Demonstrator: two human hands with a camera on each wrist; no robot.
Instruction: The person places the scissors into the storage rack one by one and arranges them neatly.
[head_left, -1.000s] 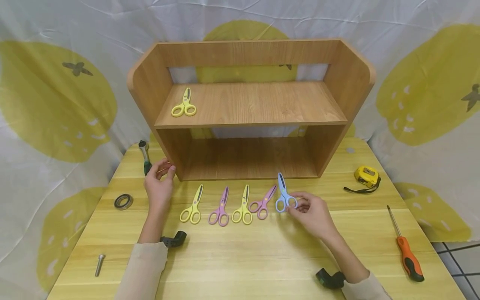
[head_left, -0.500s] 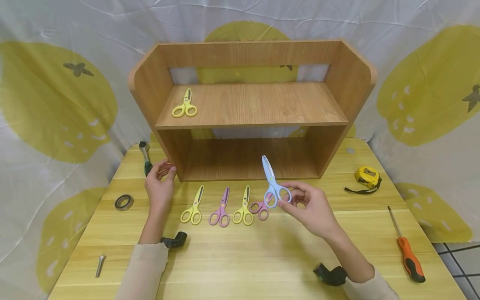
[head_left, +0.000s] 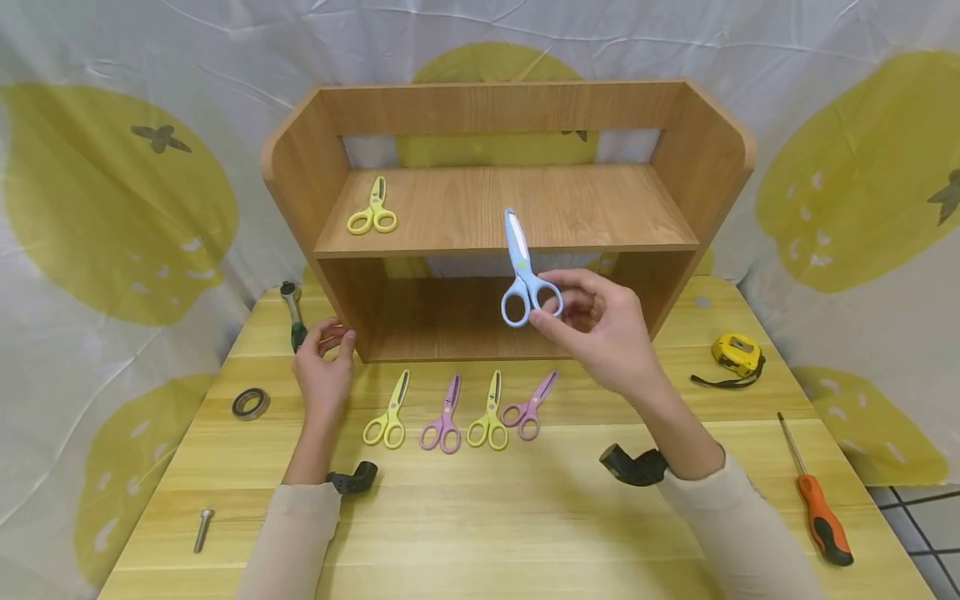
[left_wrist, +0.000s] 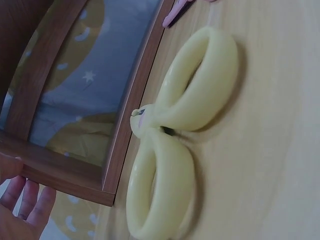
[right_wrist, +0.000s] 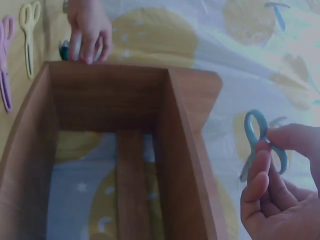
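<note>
Right hand (head_left: 600, 329) grip pinches the blue scissors (head_left: 522, 275) by 1 handle loop, blades upward.

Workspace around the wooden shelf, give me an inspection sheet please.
Surface: yellow wooden table, bare at the front.
Job's things: blue scissors held in the air before the wooden shelf; yellow scissors on its upper board; four scissors, yellow and purple, in a row on the table.
Clutter: tape measure, screwdriver, ratchet, ring, bolt.
Hands: right hand pinches the blue scissors by a handle loop; left hand touches the shelf's lower left corner.
Cables: nothing seen.
Surroundings: white cloth with yellow print.
</note>
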